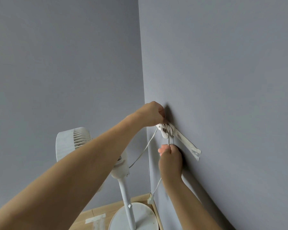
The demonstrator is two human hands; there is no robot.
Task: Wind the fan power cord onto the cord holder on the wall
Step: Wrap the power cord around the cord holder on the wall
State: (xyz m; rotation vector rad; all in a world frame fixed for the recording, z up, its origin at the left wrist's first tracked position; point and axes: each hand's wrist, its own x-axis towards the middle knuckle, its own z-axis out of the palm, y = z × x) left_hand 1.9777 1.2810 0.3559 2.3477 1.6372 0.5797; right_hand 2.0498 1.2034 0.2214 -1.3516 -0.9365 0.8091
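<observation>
While right hand (pixel 170 161) pinches cord (pixel 168 140), no readable writing

Cord holder (pixel 176 138) on wall (pixel 223 80); fan (pixel 123 180) left of it, on floor (pixel 93 218) in corner.

White fan (pixel 118 165), white cord (pixel 143 149) (holder (pixel 179 138) too), blue-grey wall (pixel 223 72), pale wood floor (pixel 93 216).

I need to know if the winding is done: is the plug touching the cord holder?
Apart. The head view shows the plug dangling near the floor, well below the cord holder on the wall.
</observation>
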